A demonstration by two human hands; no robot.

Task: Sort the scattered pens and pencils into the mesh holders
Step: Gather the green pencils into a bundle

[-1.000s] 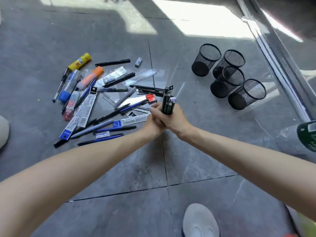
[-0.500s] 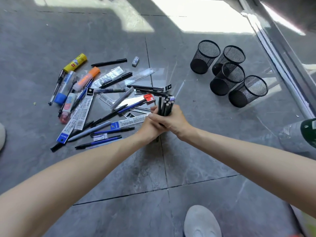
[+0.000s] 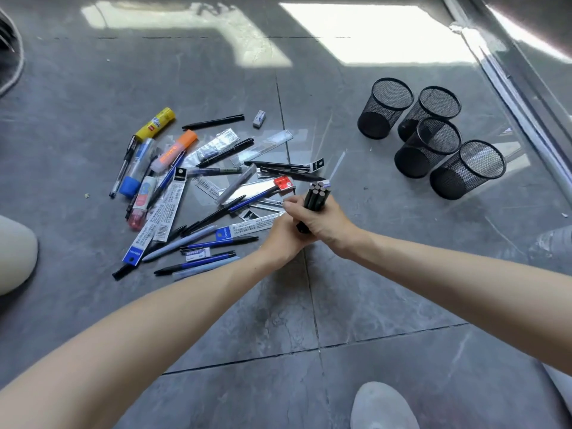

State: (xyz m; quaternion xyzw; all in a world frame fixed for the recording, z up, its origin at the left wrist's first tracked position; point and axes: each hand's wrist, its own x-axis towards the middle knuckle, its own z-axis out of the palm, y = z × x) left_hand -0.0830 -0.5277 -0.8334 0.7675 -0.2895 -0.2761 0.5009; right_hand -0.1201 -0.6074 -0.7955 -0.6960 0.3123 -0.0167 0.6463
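Task item: bundle of black pencils (image 3: 316, 196). It stands upright w/ the flat hex ends up, held off the floor and clamped by both hands. The R hand (image 3: 326, 224) wraps it from the right, fingers curled round the shafts, and the top part of the bundle sticks out above the fist. The L hand (image 3: 283, 238) closes on the lower part from the left, touching the R hand, w/ one finger laid across the front. We see the bundle's dark lower end in the gap btw the two hands.

Just left of the grip is a pile of pens and packets (image 3: 173, 205), loose on the floor. Nearest the L-hand fingers are a blue pen (image 3: 253, 198) and a red-labelled packet (image 3: 284, 183). Farther left, at the pile's far side, lie an orange highlighter (image 3: 178, 148) and a yellow glue stick (image 3: 156, 123). A white eraser (image 3: 259, 118) lies beyond the pile, apart from it.

Right of the grip and beyond it, well apart, are four black mesh holders (image 3: 428, 150) in a tight cluster, mouths up.

On the near side of the grip we note grey floor tiles (image 3: 371, 289) and a white shoe (image 3: 382, 407) at the bottom edge.
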